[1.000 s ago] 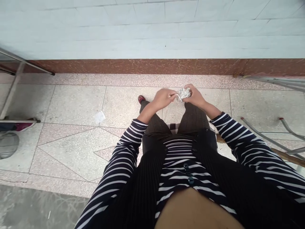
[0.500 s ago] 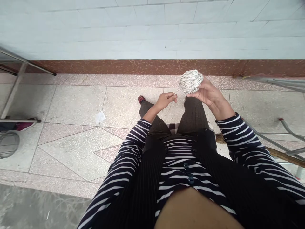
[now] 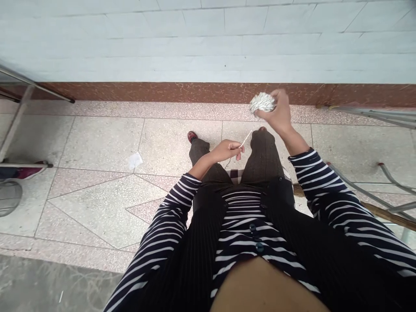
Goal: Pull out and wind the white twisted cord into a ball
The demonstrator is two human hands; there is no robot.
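A wound ball of white cord with dark flecks (image 3: 261, 103) is gripped by my right hand (image 3: 280, 113), its thumb below and its fingers along the right side. Both the ball and that hand are a little blurred. Lower and to the left, my left hand (image 3: 229, 150) pinches a loose length of the cord (image 3: 246, 138) between thumb and fingers. This strand slants up from the pinch towards the ball. Below the left hand a thin bit of the cord hangs down between my knees.
Grey metal legs (image 3: 373, 186) stand at the right beside a wooden pole (image 3: 383, 211). At the left are a metal frame (image 3: 19, 115), another person's shoe (image 3: 30, 172) and a wire basket (image 3: 9, 197). White paper (image 3: 134, 160) lies on the floor. A tiled wall (image 3: 201, 43) rises ahead.
My right hand has turned and lifted the ball slightly up and away. My left hand has dropped lower, and a longer stretch of cord now shows above it.
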